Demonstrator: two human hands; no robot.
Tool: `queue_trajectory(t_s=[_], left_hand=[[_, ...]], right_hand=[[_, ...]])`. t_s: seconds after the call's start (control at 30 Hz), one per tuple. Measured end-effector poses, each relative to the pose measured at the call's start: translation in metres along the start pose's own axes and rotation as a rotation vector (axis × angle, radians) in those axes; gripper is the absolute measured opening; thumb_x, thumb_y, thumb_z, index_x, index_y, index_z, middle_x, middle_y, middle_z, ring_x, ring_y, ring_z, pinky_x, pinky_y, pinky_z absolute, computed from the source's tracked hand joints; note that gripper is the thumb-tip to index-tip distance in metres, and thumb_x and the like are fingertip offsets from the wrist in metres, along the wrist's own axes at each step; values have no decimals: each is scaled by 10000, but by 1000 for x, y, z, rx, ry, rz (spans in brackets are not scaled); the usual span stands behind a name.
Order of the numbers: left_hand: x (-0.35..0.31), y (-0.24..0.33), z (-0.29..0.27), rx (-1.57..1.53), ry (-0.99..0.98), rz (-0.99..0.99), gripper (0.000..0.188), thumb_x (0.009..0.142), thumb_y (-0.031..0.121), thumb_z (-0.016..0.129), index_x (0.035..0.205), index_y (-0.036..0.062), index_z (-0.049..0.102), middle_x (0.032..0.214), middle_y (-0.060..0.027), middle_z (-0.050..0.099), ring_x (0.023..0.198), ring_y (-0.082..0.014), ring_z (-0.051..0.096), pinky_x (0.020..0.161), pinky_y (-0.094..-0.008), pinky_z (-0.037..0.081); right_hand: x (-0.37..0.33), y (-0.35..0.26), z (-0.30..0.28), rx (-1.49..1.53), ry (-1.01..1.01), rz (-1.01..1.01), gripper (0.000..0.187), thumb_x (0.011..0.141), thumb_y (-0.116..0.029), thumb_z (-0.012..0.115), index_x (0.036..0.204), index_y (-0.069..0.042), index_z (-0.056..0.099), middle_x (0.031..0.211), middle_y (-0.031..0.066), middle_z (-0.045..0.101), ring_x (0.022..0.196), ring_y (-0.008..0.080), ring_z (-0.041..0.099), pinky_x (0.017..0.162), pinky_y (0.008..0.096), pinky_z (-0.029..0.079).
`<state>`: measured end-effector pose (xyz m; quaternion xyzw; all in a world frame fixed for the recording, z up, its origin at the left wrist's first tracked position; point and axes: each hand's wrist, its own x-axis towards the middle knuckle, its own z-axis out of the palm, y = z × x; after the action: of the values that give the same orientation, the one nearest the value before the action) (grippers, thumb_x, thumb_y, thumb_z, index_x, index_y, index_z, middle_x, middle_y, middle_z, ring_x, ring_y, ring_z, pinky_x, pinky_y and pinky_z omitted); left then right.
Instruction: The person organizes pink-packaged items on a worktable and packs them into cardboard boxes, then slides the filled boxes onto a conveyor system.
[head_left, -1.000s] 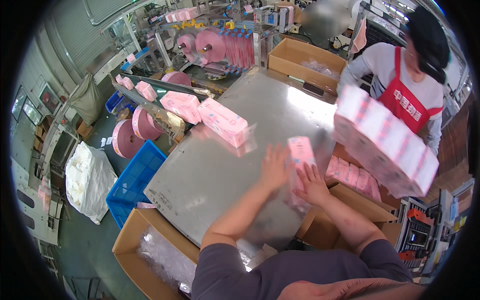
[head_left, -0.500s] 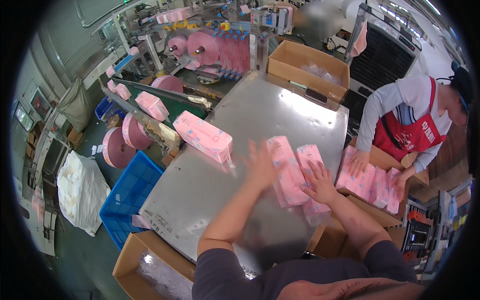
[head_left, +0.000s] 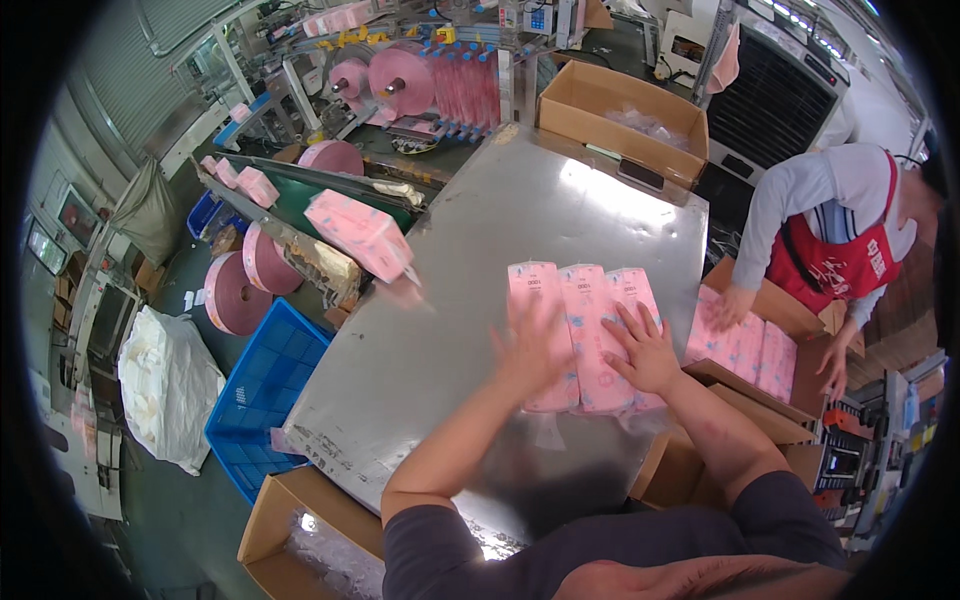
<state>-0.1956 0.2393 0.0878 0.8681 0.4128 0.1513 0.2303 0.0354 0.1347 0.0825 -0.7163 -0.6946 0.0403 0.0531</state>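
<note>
Three pink wrapped tissue packs lie side by side on the metal table in front of me: a left pack (head_left: 532,280), a middle pack (head_left: 585,300) and a right pack (head_left: 629,287). My left hand (head_left: 532,352), slightly blurred, rests against the left pack with its fingers apart. Over the right pack my right hand (head_left: 645,352) lies with fingers spread, its thumb side reaching the middle pack. Neither hand grips anything. Clear film ends stick out at the packs' near side. Another pink pack (head_left: 358,232) juts from the conveyor end onto the table.
Smaller pink packs (head_left: 256,186) follow on the green conveyor. To the right, a co-worker's hands are at an open carton (head_left: 800,405) holding pink packs. Another carton (head_left: 570,110) stands at the table's far edge. A blue crate (head_left: 232,420) and a carton (head_left: 262,550) sit at left.
The packs before me, slanted earlier, now lie straight in a row of three. The pack at the conveyor's end sits farther back than the one seen there earlier. Both hands still spread.
</note>
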Motion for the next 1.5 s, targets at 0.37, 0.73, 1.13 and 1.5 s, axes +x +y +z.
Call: queue_trajectory(t_s=[0.37,0.73,1.13,1.5], left_hand=[[52,-142,-15,232,227,-157,564,919,558,549,1144,51,649,1419,-321,409,1432,-453,228,1170,-619,64],[-146,12,14,205,-18,-26,583,876,480,627,1349,157,516,1513,-195,330,1428,-514,189,969,-713,353],[-71,-10,-68,251,118,-309,901,836,620,625,1541,175,284,1599,-206,143,1475,-476,38,1029,-803,124],[55,-163,-57,322,190,-287,512,948,533,501,1175,95,641,1517,-276,301,1430,-504,162,1144,-617,191]], right_hand=[[10,0,-7,1,-100,16,638,943,-583,466,1510,-318,339,1617,-25,227,1493,327,163,1123,676,166],[-65,-2,-3,37,-134,-103,632,932,-560,489,1482,-260,398,1594,-4,282,1471,404,175,1048,720,214],[-117,-14,-17,33,-218,-47,665,910,-611,480,1483,-283,404,1603,-23,257,1492,358,135,1109,727,63],[-116,-3,-20,147,-106,-63,618,913,-515,546,1477,-302,409,1587,73,282,1483,357,168,1091,714,191]])
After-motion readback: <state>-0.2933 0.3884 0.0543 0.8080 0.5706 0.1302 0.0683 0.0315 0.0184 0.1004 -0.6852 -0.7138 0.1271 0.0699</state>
